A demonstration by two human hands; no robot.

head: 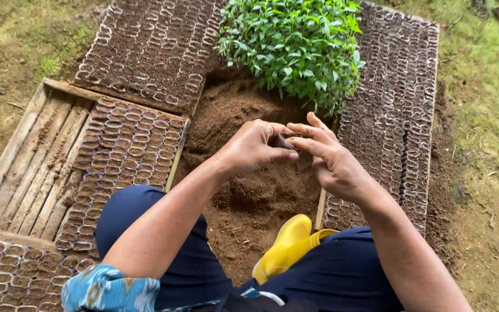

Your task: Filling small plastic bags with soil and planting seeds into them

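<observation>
Two hands meet over the soil, is that what you have in front of you?

— Yes. Your left hand is curled nearly closed, fingers folded round one end of a small dark seedling sleeve. Your right hand meets it from the other side: thumb and first fingers pinch the same sleeve, the remaining fingers stretched loosely outward.

— Where does the sleeve sit?

— Between your two hands, held in the air above the heap of loose brown soil, clear of it. You cannot tell from here whether it has soil in it; your fingers cover most of it.

— What lies around you?

— Beyond your hands stands a dense clump of green seedlings. To your left, a wooden tray is partly filled with rows of small filled sleeves, its bare slats showing on the outer side. To your right, another packed block of sleeves runs along the soil heap. Below your hands, your yellow boot rests on the soil between your knees, and grass borders the whole plot.
</observation>
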